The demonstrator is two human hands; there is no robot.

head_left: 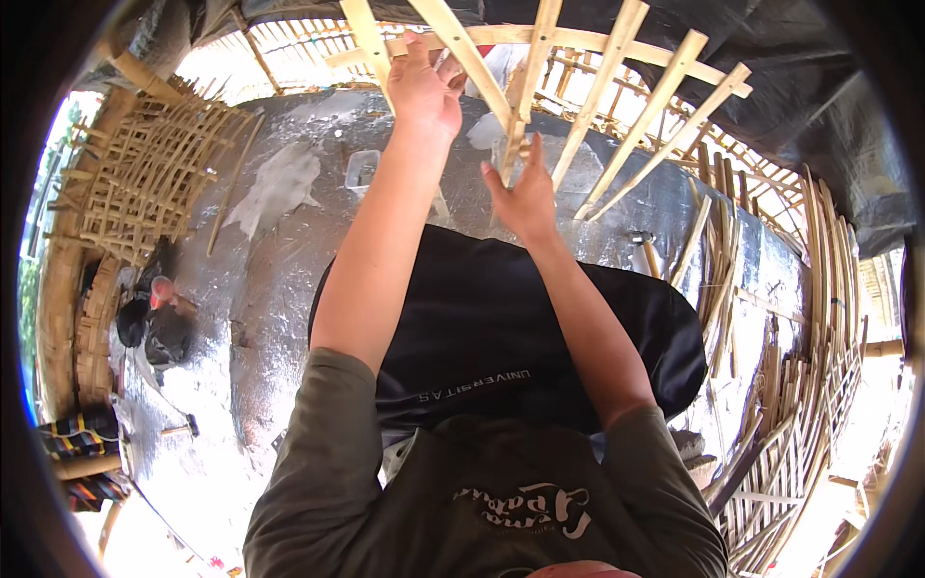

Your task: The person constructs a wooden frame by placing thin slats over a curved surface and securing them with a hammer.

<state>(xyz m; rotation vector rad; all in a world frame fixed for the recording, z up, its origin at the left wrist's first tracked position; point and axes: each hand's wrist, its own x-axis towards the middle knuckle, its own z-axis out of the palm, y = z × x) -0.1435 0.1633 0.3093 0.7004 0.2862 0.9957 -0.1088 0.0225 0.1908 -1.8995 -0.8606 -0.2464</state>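
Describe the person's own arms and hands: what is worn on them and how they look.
Both forearms are bare from above the elbow down. The left hand and the right hand wear no gloves; no rings, watch or bands can be made out. Short olive-green sleeves of a T-shirt cover the upper arms; the shirt has a white printed design on the chest.

To your left a woven bamboo lattice panel leans at the edge of the grey, wet-looking floor — near it lies a small hammer. On your right, loose bamboo strips are piled.
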